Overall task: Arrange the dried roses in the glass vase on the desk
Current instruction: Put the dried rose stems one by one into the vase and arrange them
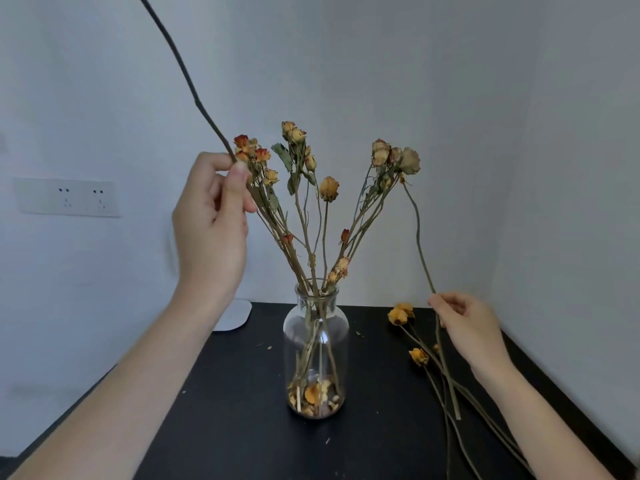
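Observation:
A clear glass vase (316,327) stands mid-desk with several dried roses (301,188) fanned out of its neck and loose petals at its bottom. My left hand (211,223) is raised left of the bouquet, pinching the lower end of a long bare stem (180,67) that runs up out of the picture. My right hand (467,327) is low on the right, gripping the stem of a single pale dried rose (410,161) that stands upright beside the bouquet. More yellow dried roses (401,315) lie on the desk under that hand.
The black desk (225,410) sits in a corner between white walls; its right edge runs close to the loose stems. A white rounded object (232,315) lies at the back left. A double wall socket (67,197) is on the left wall. Small petal crumbs dot the desk.

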Tool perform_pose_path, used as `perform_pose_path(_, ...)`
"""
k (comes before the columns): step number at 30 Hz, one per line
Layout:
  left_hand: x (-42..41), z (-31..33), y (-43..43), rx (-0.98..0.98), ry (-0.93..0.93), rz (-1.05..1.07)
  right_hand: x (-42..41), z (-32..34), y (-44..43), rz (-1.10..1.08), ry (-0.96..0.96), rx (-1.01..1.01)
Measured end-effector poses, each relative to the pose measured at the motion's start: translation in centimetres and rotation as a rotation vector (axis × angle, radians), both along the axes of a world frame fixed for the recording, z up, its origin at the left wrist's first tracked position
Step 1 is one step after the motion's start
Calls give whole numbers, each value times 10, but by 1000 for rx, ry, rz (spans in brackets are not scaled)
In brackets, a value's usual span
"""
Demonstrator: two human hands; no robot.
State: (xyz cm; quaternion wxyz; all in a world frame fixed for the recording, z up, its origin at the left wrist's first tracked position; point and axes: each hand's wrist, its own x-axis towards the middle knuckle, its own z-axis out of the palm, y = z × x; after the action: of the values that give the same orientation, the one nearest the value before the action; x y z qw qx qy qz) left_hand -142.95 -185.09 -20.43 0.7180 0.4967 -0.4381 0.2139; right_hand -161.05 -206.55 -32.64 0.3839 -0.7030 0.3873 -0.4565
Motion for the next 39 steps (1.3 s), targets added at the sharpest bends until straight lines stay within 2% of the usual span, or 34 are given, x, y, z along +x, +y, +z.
perform_pose_path(12, 14, -37, -30, 182, -2, 44, -1, 4, 9, 33, -5, -3)
perform_pose_path(19, 17, -64, -41, 393, -61, 148, 3, 3, 12, 35, 5, -5)
perform_pose_path(28, 22, -93, -54, 601, -23, 185, 7, 1, 14, 33, 53, -27)
perform_pose_path(39, 18, -106, -58, 471, 12, 210, 12, -1, 10, 21, 56, -45)
